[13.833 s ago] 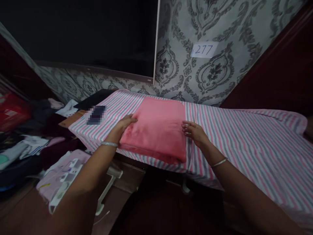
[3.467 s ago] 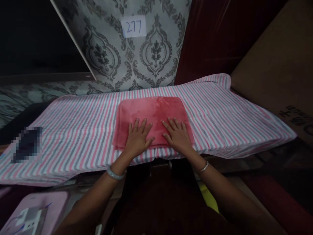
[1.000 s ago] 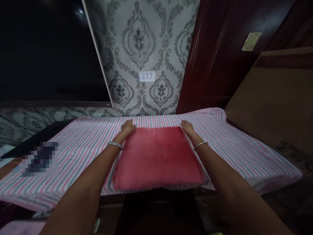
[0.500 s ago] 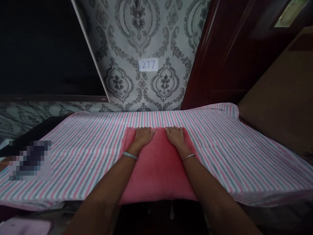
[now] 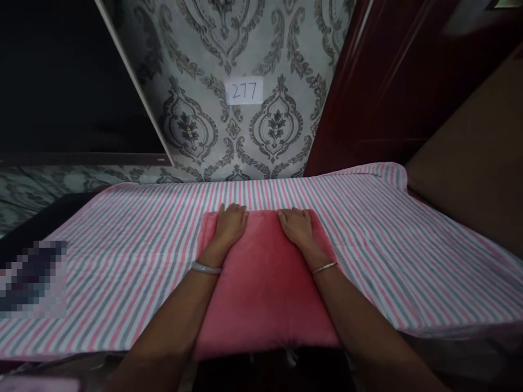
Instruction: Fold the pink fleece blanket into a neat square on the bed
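A pink plush piece of cloth (image 5: 267,283), folded into a thick rectangle, lies flat in front of me and reaches the near table edge. My left hand (image 5: 231,223) rests palm down on its far left part, with the fingertips at the far edge. On the far right part lies my right hand (image 5: 296,224), also palm down, its fingers pointing away from me. Both hands look open and touch the cloth from above. A pale bangle (image 5: 206,268) is on my left wrist and a thin bracelet (image 5: 325,267) on the right.
Under the cloth is a table with a striped pink, grey and white cover (image 5: 143,261). A dark screen (image 5: 73,81) stands at the back left, with a patterned wall (image 5: 232,128) bearing a "277" label (image 5: 244,90). Dark red furniture (image 5: 392,98) is at the back right.
My hands have moved a little apart, the left one outward to the left, and still rest on the pink cloth. The view has tilted slightly downward.
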`<state>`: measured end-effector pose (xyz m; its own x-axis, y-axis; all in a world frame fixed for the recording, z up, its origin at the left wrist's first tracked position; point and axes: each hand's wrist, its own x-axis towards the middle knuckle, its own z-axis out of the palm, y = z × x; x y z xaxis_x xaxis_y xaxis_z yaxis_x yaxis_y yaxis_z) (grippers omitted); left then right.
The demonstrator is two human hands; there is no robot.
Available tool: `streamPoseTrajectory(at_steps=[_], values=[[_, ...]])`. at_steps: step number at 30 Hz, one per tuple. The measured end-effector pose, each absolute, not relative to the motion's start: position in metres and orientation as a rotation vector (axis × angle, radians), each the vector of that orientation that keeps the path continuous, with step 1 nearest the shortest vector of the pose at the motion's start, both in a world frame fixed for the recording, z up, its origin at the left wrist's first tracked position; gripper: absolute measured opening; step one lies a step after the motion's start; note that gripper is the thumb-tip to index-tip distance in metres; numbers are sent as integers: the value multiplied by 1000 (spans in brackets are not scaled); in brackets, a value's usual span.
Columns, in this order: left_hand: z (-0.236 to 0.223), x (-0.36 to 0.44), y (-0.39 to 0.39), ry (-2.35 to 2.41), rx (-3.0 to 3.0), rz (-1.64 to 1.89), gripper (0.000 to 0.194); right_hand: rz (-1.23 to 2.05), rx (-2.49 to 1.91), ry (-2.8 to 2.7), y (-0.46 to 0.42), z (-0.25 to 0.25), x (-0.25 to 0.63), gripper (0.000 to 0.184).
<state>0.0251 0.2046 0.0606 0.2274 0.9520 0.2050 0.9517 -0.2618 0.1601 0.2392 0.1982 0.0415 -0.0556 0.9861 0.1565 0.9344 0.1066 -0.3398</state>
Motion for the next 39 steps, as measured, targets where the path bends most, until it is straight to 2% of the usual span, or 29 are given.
streamPoseTrajectory(at_steps=[5,9,17,23,26,29,32,39], values=[[72,11,204,2193,2222,211,57,180,-1873,-2051,200,38,240,47],[74,-12,210,2104,2083,116,60,156,-1849,-2046,202,33,241,47],[72,-17,212,2020,2117,66,60,163,-1841,-2043,203,34,240,47],[75,-19,216,2069,2046,145,60,175,-1816,-1988,205,34,237,40],[76,-16,218,2096,2050,174,62,133,-1775,-1886,210,36,238,43],[82,-16,215,2156,2084,349,62,119,-1667,-1773,212,45,253,50],[89,-33,203,2156,2053,670,60,154,-1573,-1622,199,49,288,56],[60,-91,128,1826,1330,1077,56,590,-1787,-1387,109,12,360,64]])
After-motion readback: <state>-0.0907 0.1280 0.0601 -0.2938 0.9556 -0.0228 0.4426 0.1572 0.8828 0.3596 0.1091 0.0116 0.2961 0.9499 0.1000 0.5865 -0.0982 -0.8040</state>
